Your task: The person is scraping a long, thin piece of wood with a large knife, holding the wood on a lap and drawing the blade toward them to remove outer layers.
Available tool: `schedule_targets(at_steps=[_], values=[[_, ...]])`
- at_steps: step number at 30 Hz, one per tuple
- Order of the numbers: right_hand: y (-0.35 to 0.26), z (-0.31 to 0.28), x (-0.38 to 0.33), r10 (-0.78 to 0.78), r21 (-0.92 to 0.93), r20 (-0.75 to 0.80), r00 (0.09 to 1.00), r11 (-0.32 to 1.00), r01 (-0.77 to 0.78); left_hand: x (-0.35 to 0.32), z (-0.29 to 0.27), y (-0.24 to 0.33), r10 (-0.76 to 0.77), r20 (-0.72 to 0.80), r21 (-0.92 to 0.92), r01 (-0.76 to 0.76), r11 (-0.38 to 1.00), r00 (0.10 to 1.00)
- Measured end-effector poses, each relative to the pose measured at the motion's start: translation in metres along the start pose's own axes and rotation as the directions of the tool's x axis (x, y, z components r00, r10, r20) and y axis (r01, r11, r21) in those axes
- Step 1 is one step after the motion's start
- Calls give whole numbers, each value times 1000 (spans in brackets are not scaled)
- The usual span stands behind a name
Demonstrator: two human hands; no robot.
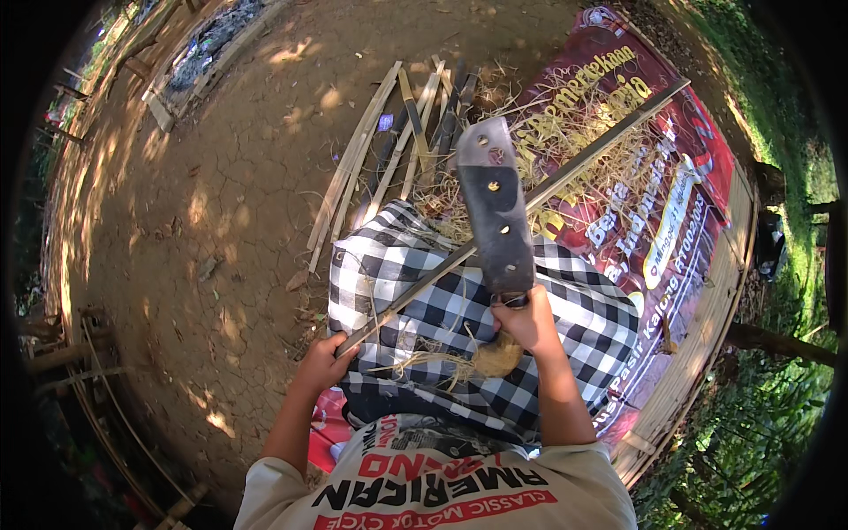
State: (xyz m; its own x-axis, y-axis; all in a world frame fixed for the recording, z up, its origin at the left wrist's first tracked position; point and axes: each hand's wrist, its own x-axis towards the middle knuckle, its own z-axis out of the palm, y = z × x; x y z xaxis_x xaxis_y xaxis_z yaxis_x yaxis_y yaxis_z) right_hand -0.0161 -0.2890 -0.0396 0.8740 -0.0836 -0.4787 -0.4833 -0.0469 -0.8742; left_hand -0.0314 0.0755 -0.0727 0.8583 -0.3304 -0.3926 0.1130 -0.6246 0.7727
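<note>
My left hand [322,364] is closed around the near end of a long, narrow bamboo strip [601,146], which slants up to the far right across my lap. In my right hand [530,322] is the handle of a broad cleaver [496,221], its dark blade pierced with several holes and pointing away from me. The blade overlaps the strip in view; whether they touch I cannot tell. Below my right fist shows a rounded tan thing [497,355], possibly the handle's end. A black-and-white checked cloth [380,265] covers my lap, with some thin shavings on it.
Several split bamboo strips [358,150] lie on the cracked dirt ground ahead. Loose shavings [587,132] are heaped on a red printed banner [654,221] at the right, bordered by a bamboo edge [698,353]. A framed patch of ash [208,44] lies at the far left.
</note>
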Motion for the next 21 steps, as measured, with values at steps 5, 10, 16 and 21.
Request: schedule_targets(at_steps=[5,10,16,21], values=[[19,39,-15,-314,-326,153,937,879,348,-1,-3,-3,-2,33,-5,2,1000,999],[-17,6,-3,88,-101,-10,996,991,-89,-4,2,6,-17,-23,-24,16,1000,1000],[0,33,-18,6,-9,88,996,1000,-6,-1,4,0,36,-30,-36,-37,999,999],[11,58,-7,-199,-296,227,953,918,262,-2,1,-8,3,-35,-27,-4,1000,999]])
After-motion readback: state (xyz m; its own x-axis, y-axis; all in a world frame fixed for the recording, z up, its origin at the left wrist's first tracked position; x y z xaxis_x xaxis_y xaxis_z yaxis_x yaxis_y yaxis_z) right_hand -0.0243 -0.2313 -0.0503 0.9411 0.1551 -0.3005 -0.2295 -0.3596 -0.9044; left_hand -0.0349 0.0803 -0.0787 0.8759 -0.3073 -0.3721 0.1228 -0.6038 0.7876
